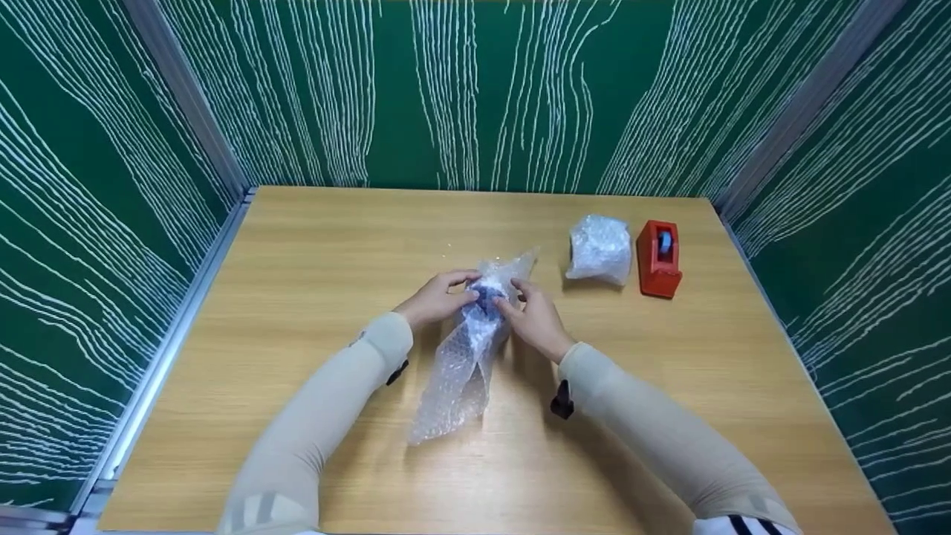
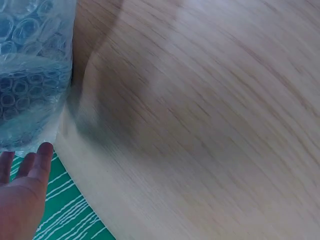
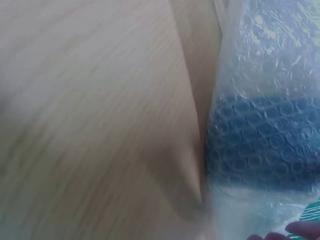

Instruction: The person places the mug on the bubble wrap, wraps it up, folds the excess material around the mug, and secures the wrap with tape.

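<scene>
A strip of bubble wrap (image 1: 455, 383) runs diagonally over the middle of the table, folded around a dark bluish object (image 1: 487, 296). What that object is stays hidden under the bubbles. My left hand (image 1: 440, 299) holds the bundle from its left side, thumb on the near face and fingers toward the far edge. From the other side my right hand (image 1: 538, 318) grips it the same way. Through the plastic, a dark band (image 3: 262, 142) shows in the right wrist view. The left wrist view has my fingers (image 2: 40, 165) right at the edge of the wrap.
A second bubble-wrapped bundle (image 1: 600, 249) stands at the back right of the wooden table (image 1: 319, 245). Beside it is a red tape dispenser (image 1: 659, 260) with a blue roll. Green panels with white lines (image 1: 394, 89) enclose the table at the back and both sides.
</scene>
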`<action>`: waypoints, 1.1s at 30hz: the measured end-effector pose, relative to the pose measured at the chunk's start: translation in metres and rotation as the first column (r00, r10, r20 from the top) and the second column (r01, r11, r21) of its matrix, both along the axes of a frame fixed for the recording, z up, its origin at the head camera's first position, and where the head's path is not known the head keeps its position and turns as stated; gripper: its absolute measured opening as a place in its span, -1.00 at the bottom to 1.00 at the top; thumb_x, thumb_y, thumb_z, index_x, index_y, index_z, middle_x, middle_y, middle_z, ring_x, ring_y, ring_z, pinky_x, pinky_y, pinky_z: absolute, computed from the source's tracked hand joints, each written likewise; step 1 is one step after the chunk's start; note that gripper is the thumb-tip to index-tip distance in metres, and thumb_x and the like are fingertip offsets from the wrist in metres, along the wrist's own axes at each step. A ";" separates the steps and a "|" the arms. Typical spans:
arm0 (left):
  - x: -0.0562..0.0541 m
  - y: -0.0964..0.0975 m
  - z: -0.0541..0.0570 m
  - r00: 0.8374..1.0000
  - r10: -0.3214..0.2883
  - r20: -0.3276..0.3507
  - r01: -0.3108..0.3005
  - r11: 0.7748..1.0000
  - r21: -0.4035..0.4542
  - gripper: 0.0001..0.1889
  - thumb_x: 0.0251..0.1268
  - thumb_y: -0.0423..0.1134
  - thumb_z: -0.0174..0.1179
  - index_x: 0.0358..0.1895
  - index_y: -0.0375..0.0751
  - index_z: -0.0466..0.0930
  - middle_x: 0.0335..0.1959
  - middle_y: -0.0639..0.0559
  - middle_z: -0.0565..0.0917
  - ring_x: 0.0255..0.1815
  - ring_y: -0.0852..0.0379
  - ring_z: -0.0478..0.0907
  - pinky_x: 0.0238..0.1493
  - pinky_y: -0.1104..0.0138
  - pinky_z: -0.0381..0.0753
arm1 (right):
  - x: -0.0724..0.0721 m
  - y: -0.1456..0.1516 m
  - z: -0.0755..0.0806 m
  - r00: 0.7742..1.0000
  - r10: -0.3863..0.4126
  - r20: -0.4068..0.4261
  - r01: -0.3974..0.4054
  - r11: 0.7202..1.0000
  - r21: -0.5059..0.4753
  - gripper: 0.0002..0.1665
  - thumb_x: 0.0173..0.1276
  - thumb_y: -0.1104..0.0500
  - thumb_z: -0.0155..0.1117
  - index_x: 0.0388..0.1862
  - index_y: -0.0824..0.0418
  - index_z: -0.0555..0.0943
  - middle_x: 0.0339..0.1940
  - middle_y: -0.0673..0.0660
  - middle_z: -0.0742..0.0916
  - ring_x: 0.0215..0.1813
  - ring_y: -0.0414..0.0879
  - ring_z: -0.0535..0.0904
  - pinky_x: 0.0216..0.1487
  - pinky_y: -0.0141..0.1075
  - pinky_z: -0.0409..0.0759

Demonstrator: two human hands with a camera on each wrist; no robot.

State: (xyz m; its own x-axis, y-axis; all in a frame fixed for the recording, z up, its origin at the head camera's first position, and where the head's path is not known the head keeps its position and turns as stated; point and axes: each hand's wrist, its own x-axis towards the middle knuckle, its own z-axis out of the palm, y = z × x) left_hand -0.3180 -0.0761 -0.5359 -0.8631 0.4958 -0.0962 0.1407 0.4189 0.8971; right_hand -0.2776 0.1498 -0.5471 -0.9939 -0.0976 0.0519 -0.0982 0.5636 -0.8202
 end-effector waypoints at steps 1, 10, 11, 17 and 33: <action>0.000 0.001 0.000 1.000 -0.004 0.005 0.004 1.000 0.005 -0.47 0.70 -0.19 0.15 0.62 -0.13 0.44 0.73 -0.13 0.33 0.78 -0.22 0.16 0.76 -0.11 0.20 | 0.000 -0.001 -0.001 1.000 -0.004 0.008 0.004 1.000 -0.017 -0.18 0.59 0.05 0.38 0.58 0.54 0.37 0.58 0.53 0.50 0.50 0.46 0.53 0.56 0.19 0.54; -0.006 0.006 -0.004 1.000 0.001 -0.001 -0.001 1.000 0.012 -0.53 0.68 -0.25 0.13 0.55 -0.17 0.52 0.67 -0.16 0.42 0.72 -0.24 0.27 0.75 -0.11 0.24 | 0.003 -0.007 -0.012 0.999 -0.029 0.025 0.032 0.992 -0.120 -0.16 0.64 0.10 0.30 0.67 0.50 0.25 0.67 0.52 0.38 0.71 0.38 0.29 0.76 0.15 0.23; -0.006 0.006 -0.004 1.000 0.003 0.002 -0.003 1.000 0.014 -0.54 0.68 -0.25 0.12 0.53 -0.18 0.54 0.66 -0.16 0.43 0.72 -0.24 0.28 0.75 -0.11 0.24 | 0.003 -0.008 -0.013 0.999 -0.028 0.021 0.030 0.992 -0.122 -0.18 0.64 0.11 0.28 0.66 0.50 0.26 0.67 0.51 0.38 0.71 0.37 0.27 0.78 0.15 0.20; -0.009 0.007 -0.004 0.999 0.016 0.042 -0.016 1.000 0.010 -0.61 0.69 -0.23 0.10 0.44 -0.14 0.61 0.62 -0.14 0.47 0.70 -0.22 0.31 0.73 -0.08 0.31 | 0.003 -0.010 -0.014 1.000 0.011 0.016 -0.009 0.989 -0.146 -0.26 0.67 0.15 0.23 0.69 0.38 0.31 0.72 0.40 0.36 0.75 0.33 0.23 0.81 0.13 0.11; -0.006 0.006 -0.006 0.998 -0.021 0.055 0.013 0.989 0.150 -0.44 0.68 -0.34 0.09 0.64 -0.21 0.29 0.71 -0.20 0.29 0.70 -0.28 0.30 0.64 -0.09 0.45 | -0.006 -0.005 -0.017 0.983 0.169 0.064 -0.149 0.957 -0.248 -0.41 0.70 0.22 0.09 0.63 0.32 0.42 0.61 0.41 0.52 0.67 0.32 0.38 0.75 0.14 0.26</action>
State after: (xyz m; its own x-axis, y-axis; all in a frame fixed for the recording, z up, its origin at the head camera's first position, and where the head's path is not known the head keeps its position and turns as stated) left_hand -0.3242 -0.0701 -0.5419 -0.8497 0.5228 -0.0677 0.0943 0.2770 0.9562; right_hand -0.2837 0.1451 -0.5639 -0.9683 -0.2496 0.0106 -0.0956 0.3311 -0.9387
